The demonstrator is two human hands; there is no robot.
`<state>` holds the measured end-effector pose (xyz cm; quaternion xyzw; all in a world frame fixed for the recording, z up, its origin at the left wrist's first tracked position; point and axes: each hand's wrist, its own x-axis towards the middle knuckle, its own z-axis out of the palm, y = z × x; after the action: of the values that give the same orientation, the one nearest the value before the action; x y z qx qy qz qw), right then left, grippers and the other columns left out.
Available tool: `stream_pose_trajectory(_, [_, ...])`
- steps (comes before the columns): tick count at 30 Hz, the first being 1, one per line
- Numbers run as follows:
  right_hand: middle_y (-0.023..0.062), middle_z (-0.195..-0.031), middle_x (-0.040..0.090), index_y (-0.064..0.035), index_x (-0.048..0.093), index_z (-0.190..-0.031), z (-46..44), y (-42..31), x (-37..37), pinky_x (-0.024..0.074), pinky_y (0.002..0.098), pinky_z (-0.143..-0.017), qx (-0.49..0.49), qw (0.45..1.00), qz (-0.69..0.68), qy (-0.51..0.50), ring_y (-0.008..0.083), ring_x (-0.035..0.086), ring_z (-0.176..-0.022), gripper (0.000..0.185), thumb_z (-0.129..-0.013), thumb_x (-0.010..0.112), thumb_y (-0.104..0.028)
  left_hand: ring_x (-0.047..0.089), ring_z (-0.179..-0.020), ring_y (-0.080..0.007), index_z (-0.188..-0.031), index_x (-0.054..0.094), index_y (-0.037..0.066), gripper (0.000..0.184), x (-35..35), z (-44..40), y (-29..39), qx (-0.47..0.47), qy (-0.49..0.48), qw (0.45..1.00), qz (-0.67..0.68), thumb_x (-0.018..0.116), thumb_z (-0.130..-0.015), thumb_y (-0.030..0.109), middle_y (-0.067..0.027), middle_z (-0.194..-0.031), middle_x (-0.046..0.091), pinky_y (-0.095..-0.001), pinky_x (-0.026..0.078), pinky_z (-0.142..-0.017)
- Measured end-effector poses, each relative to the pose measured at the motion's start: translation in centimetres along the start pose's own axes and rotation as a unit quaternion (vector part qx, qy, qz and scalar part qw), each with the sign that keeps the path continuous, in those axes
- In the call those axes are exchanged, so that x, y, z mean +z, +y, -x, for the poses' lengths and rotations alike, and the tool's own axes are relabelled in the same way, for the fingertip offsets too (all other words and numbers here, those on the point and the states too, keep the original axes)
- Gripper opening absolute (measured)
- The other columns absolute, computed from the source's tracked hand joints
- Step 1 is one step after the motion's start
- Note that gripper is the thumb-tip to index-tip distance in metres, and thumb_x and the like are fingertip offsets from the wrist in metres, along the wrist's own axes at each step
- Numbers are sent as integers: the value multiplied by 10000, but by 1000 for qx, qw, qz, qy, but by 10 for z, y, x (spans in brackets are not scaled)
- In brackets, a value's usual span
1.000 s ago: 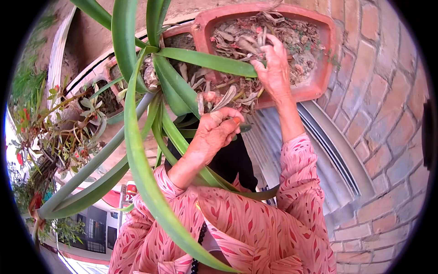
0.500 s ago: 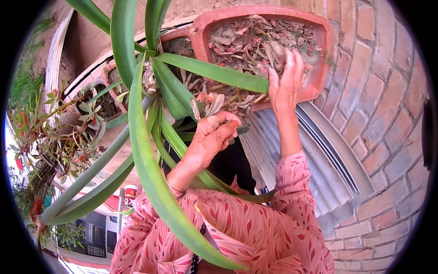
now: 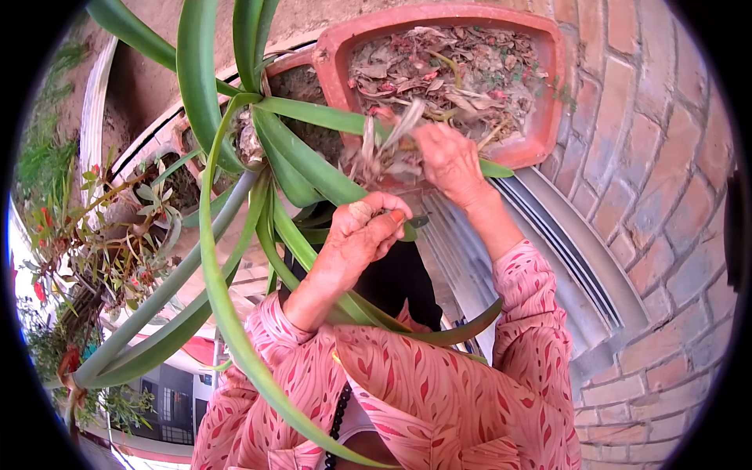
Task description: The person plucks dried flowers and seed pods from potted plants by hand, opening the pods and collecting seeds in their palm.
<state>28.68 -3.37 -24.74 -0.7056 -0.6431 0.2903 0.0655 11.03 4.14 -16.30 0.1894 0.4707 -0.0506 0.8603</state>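
Observation:
My left hand (image 3: pixel 363 235) is closed in a fist at the centre, with dry leaves (image 3: pixel 380 160) just above it; a small green piece shows by its fingertips. To its upper right, my right hand (image 3: pixel 450 160) has its fingers bent around dry leaf matter, partly smeared by motion, over a long green leaf. The reddish rectangular pot (image 3: pixel 551 102) holds soil, dry leaves and small red petals (image 3: pixel 497 94). Long green leaves (image 3: pixel 227 274) of a big plant stretch across the left and in front of my left forearm.
A plant with red flowers (image 3: pixel 117 211) stands at the left. Brick paving (image 3: pixel 666 196) runs down the right side. Below the pot lies a grey ribbed metal surface (image 3: pixel 548 258). A building with a dark window (image 3: pixel 168 399) shows at the lower left.
My right hand has moved left and down from the pot's right part toward my left hand, bringing dry leaves along. My left hand stays closed in nearly the same place.

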Motion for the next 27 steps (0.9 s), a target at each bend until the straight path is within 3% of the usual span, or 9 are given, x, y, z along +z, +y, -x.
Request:
stream_pose_trajectory(4, [115,-865,574,-23,548,-883,-12,2,-13,463,376,-655,86,992,-84,44,301,558,-785,202,-700,576,-103,388,-493,-20,-901,564,5,160,3,0,-1,6,-3,1000,10,496,-855,142,14,-668,515,-150,264,-404])
stream_pose_trajectory(8, [156,-880,577,-38,567,-950,-13,16,-14,459,424,-665,0,989,-133,65,353,568,-743,268,-715,589,-165,389,-489,-20,-900,565,5,156,-1,0,-2,5,3,1000,14,495,-858,137,13,-669,515,-151,261,-403])
stream_pose_trajectory(11, [131,-872,591,-21,573,-942,-3,13,-17,464,388,-702,89,989,-115,-32,352,568,-782,250,-746,614,-170,389,-486,-20,-898,564,4,149,-3,0,-3,5,5,1000,28,499,-856,131,12,-666,515,-151,259,-402])
stream_pose_trajectory(12, [125,-853,600,-7,580,-904,-5,10,-20,463,361,-715,130,979,-155,-28,309,584,-759,209,-771,600,-167,388,-485,-19,-898,564,3,148,-3,0,-3,6,6,999,31,501,-855,130,11,-665,515,-151,258,-401])
stream_pose_trajectory(15, [156,-805,617,-29,556,-1006,-6,23,-9,459,376,-694,239,924,-295,45,310,598,-762,286,-787,581,-213,387,-482,-18,-894,564,3,143,-2,0,0,0,14,999,30,507,-852,128,11,-659,512,-151,257,-400])
stream_pose_trajectory(16, [149,-807,623,-15,541,-1017,-7,32,-2,456,345,-698,218,943,-240,71,281,606,-758,326,-766,611,-211,386,-481,-18,-892,564,4,142,-2,1,1,-4,17,999,28,509,-850,127,11,-657,511,-151,257,-400])
stream_pose_trajectory(19, [147,-805,624,-1,532,-1005,-6,35,-2,454,338,-702,216,918,-297,149,271,603,-744,338,-746,630,-194,387,-480,-18,-887,565,5,137,-5,0,-2,-4,20,999,32,510,-848,124,9,-654,510,-153,257,-397])
stream_pose_trajectory(23, [87,-883,617,-15,517,-1033,-6,40,-2,457,301,-737,209,881,-381,186,173,591,-797,351,-706,639,-47,392,-478,-18,-883,563,2,131,-4,0,-2,-5,19,999,40,509,-844,115,7,-654,510,-154,256,-393])
stream_pose_trajectory(27, [56,-951,581,-31,475,-1088,-9,34,-7,462,261,-759,253,768,-550,209,133,576,-832,445,-677,621,61,398,-475,-19,-882,562,-2,127,-3,0,-1,-14,28,999,38,509,-842,106,3,-656,513,-153,255,-388])
